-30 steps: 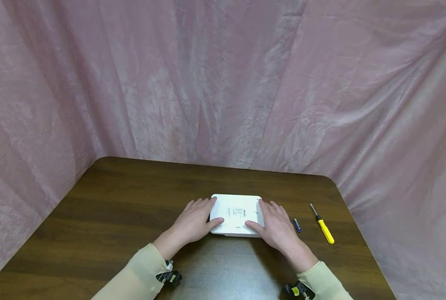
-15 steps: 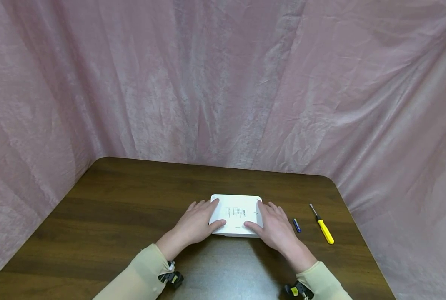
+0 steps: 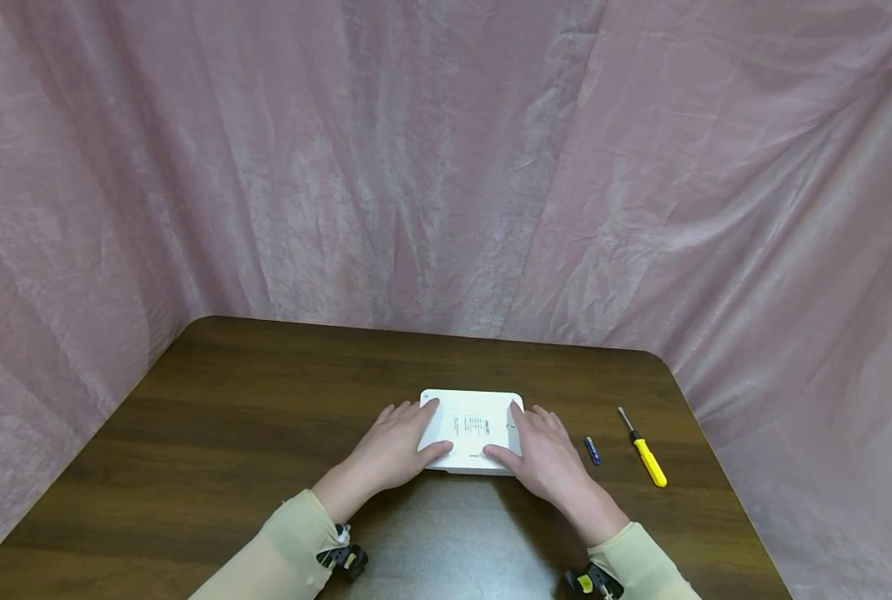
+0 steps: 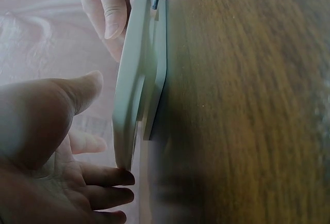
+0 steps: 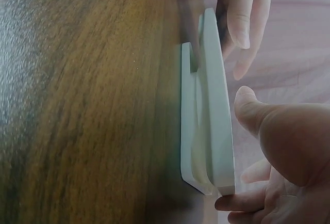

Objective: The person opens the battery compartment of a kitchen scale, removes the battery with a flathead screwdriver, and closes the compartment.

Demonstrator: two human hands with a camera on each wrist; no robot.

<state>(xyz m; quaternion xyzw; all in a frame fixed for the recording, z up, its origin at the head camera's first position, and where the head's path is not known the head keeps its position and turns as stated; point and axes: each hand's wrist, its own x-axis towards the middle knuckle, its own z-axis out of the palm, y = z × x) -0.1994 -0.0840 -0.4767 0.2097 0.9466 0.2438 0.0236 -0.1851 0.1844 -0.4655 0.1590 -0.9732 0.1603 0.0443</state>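
Note:
A flat white device (image 3: pixel 478 433) with rounded corners and a printed label facing up lies on the table, its kind unclear. Both wrist views show its stepped side profile, with a thinner white layer beneath the broad one. My left hand (image 3: pixel 392 450) is at its left edge, fingers extended and thumb over the top. On the opposite edge is my right hand (image 3: pixel 547 454), also with extended fingers. In the left wrist view, the left thumb (image 4: pixel 85 91) stands off the white surface while a fingertip meets the edge. Similarly, the right thumb (image 5: pixel 247 108) is apart from it.
Right of the device lies a small blue battery (image 3: pixel 592 451). Farther right is a screwdriver (image 3: pixel 648 458) with a yellow handle, its tip pointing away. The brown wooden table (image 3: pixel 266 400) ends at a pink curtain (image 3: pixel 416 167) behind and at the sides.
My left hand has shifted slightly right and my right hand slightly left over the device's edges. The device, battery and screwdriver stay essentially in place.

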